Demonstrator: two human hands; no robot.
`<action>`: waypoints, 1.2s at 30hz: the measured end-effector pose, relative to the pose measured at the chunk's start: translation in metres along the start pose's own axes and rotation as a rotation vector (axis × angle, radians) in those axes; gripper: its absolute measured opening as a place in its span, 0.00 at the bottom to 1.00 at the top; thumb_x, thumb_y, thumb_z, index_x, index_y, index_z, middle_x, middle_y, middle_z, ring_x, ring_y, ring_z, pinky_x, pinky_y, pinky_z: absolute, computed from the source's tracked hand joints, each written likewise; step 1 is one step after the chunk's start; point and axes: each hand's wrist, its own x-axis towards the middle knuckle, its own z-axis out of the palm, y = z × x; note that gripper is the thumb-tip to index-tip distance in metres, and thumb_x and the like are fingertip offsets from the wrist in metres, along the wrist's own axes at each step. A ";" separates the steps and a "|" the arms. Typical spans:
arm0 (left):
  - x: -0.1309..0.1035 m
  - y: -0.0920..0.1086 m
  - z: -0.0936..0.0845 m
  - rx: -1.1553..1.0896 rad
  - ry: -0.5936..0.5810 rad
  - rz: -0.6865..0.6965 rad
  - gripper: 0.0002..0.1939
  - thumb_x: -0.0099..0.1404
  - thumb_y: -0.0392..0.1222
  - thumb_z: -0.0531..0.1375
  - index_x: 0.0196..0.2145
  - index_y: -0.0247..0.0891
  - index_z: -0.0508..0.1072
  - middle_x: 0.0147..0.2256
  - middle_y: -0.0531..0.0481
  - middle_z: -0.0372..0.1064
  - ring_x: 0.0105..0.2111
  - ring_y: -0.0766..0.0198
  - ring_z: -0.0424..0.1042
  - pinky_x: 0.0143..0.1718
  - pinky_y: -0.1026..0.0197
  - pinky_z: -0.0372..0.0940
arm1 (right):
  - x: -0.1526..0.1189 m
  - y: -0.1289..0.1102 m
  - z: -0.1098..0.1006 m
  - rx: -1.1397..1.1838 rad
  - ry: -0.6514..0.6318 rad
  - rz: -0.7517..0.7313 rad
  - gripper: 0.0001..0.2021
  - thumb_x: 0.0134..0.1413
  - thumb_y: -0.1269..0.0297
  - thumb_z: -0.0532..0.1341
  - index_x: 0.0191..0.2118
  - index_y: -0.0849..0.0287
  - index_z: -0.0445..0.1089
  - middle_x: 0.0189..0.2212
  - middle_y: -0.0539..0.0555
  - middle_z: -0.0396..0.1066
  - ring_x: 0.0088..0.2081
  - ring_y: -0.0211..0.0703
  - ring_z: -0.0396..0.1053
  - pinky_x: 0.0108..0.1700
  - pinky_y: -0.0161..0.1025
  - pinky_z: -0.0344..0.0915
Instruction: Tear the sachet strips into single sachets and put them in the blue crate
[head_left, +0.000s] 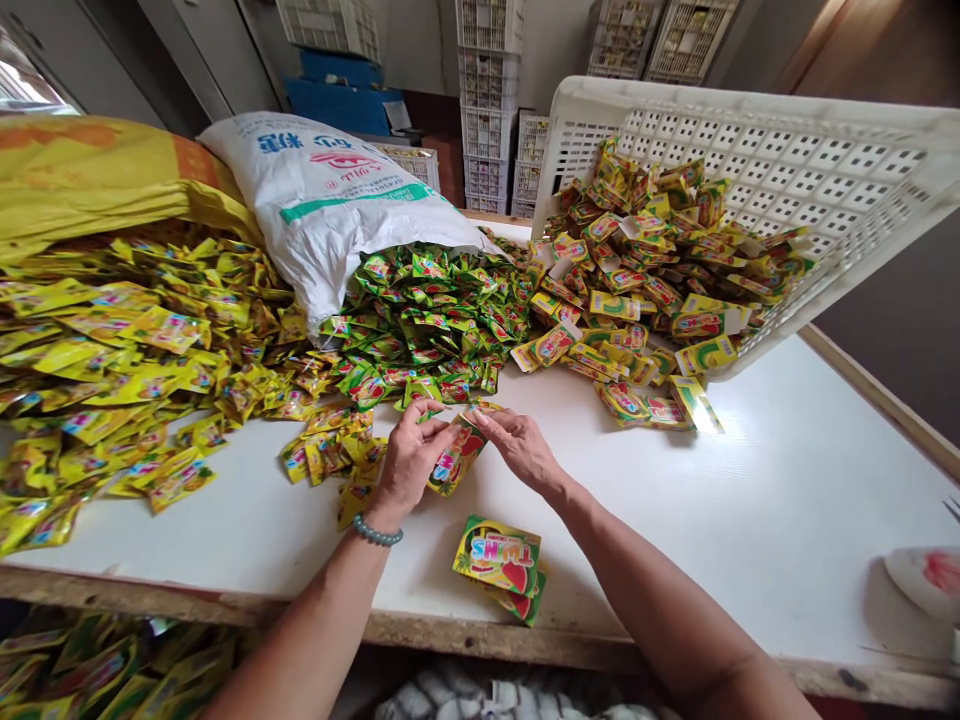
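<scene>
Between my hands is a small yellow-green TWINS box (457,456), tilted over the white table. My left hand (411,450), with a beaded bracelet on its wrist, grips the box's left side. The fingers of my right hand (517,445) pinch its upper end. Two more TWINS boxes (496,553) lie stacked near the table's front edge. Just beyond my hands are green candy packets (435,320), spilling from a white sack (337,200). Small yellow packets (330,445) lie to the left of my left hand.
A large pile of yellow packets (150,350) and a yellow sack (112,170) cover the left side. A tipped white crate (795,150) at the right spills small boxes (637,260). A white rounded object (926,580) sits at the far right. Stacked crates (491,100) stand behind.
</scene>
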 end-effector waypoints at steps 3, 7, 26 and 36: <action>-0.001 0.003 0.002 -0.032 -0.005 -0.043 0.23 0.50 0.43 0.70 0.41 0.40 0.66 0.30 0.52 0.76 0.26 0.64 0.74 0.29 0.64 0.67 | 0.001 -0.001 0.004 0.198 0.013 0.098 0.18 0.50 0.47 0.66 0.35 0.59 0.81 0.31 0.54 0.77 0.35 0.45 0.71 0.43 0.42 0.65; -0.003 0.009 0.006 -0.060 -0.026 -0.094 0.25 0.48 0.44 0.72 0.40 0.39 0.66 0.30 0.51 0.77 0.25 0.63 0.75 0.28 0.62 0.69 | 0.003 -0.001 0.005 0.499 0.086 0.232 0.19 0.37 0.50 0.73 0.32 0.61 0.81 0.29 0.55 0.77 0.33 0.43 0.70 0.42 0.42 0.65; -0.001 0.009 0.001 -0.095 0.026 -0.125 0.25 0.47 0.45 0.72 0.39 0.38 0.68 0.25 0.54 0.75 0.23 0.65 0.73 0.27 0.64 0.68 | -0.014 0.005 0.025 0.015 0.282 -0.154 0.10 0.49 0.55 0.67 0.33 0.56 0.79 0.34 0.57 0.75 0.36 0.45 0.68 0.43 0.43 0.64; -0.021 0.022 0.012 0.254 -0.649 -0.200 0.20 0.53 0.44 0.69 0.43 0.41 0.75 0.33 0.46 0.79 0.34 0.56 0.78 0.34 0.59 0.71 | 0.022 0.026 -0.027 -0.095 0.515 0.080 0.21 0.59 0.46 0.57 0.34 0.60 0.75 0.31 0.55 0.74 0.35 0.44 0.68 0.40 0.39 0.63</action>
